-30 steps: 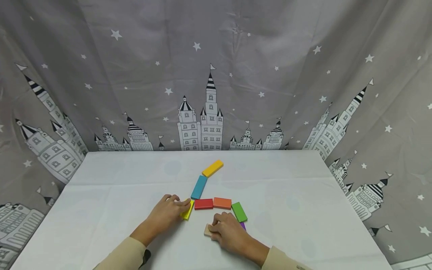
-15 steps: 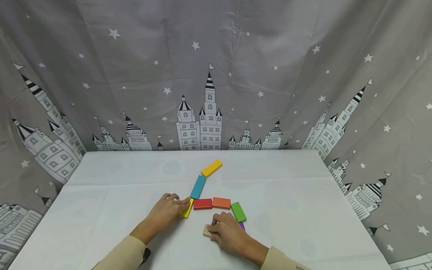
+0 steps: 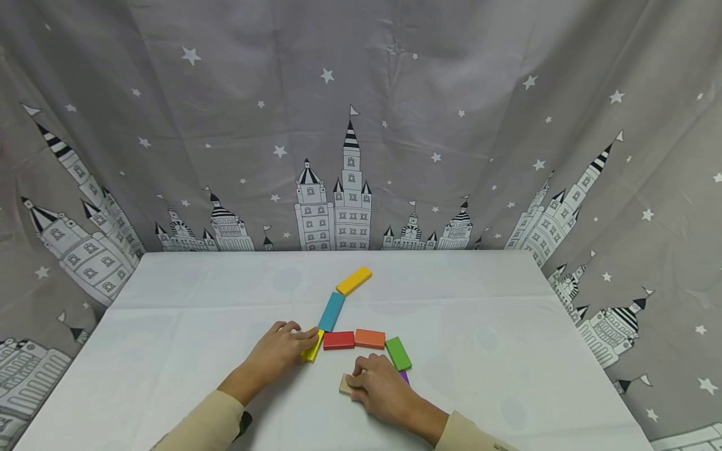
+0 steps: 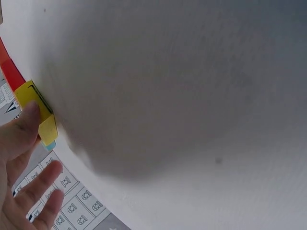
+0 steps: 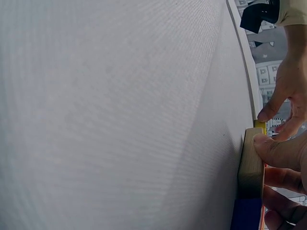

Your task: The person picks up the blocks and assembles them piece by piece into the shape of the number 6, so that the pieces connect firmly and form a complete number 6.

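Observation:
My left hand [image 3: 276, 354] pinches a yellow block [image 3: 314, 348] between thumb and fingers, just below a blue block [image 3: 331, 311]. In the left wrist view the thumb lies on the yellow block [image 4: 33, 98], while other fingers extend free. A plain wooden block [image 3: 345, 384] lies flat under my right hand [image 3: 386, 388], whose thumb and fingers grip it. The right wrist view shows that wooden block [image 5: 251, 165] end to end with a dark blue-purple block [image 5: 247, 214]. Most of the purple block [image 3: 404, 376] is hidden by the hand in the head view.
A red block [image 3: 339, 341] and an orange block [image 3: 370, 339] form a row between the hands. To their right slants a green block [image 3: 398, 354]. An amber block [image 3: 354, 280] touches the blue one's far end. Behind the white-covered table [image 3: 197, 313] hangs a grey curtain [image 3: 423, 125].
The yellow block has slid slightly away from me, up against the blue block, with my left hand on it. My right hand and the wooden block stay put.

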A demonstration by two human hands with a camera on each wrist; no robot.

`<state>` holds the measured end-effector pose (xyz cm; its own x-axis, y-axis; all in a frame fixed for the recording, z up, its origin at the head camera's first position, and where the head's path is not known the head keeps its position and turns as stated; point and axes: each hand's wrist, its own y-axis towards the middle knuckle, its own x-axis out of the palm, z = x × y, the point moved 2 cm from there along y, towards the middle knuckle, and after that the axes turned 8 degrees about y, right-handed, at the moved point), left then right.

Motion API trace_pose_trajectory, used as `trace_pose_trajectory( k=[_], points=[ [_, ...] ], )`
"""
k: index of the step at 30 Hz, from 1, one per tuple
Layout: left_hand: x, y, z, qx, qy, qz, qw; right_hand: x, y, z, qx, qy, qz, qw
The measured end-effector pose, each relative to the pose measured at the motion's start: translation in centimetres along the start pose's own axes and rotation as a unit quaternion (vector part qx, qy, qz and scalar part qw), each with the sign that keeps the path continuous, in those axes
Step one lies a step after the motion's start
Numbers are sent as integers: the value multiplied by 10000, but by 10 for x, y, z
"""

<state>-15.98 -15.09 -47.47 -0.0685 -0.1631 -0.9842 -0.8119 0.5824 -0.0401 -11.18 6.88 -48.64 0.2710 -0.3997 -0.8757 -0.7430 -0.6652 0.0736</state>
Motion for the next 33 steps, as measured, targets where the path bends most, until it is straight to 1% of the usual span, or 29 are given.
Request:
trace_pose_trajectory(
  k=[6, 8, 11, 15, 19, 21, 24, 28, 33],
  points=[
    [-3, -2, -6, 471, -167, 159, 9986, -1, -1, 0, 42, 2, -5, 10000],
    [-5, -1, -8, 524, -181, 172, 9983, -2, -1, -1, 48, 16, -10, 10000],
    [-10, 4, -12, 403, -251, 38, 9989, -2, 0, -1, 76, 42, -32, 10000],
    [-16, 15, -17, 245, -448, -337, 9981, -2, 0, -1, 112, 50, -79, 9999],
    [-17, 28, -22, 341, -627, -747, 9947, -1, 0, 0, 109, 30, -106, 9999],
    [-17, 35, -23, 426, -673, -891, 9928, -1, 1, 0, 110, 19, -114, 9999],
    [-15, 43, -25, 477, -798, -1011, 9905, -1, 1, 2, 109, 32, -131, 9998],
    [-13, 49, -25, 477, -912, -1071, 9889, 1, 1, 3, 56, 41, -130, 9999],
    [-7, 51, -26, 557, -737, -932, 9914, -1, 2, 3, 8, 13, -119, 9999]
  ],
)
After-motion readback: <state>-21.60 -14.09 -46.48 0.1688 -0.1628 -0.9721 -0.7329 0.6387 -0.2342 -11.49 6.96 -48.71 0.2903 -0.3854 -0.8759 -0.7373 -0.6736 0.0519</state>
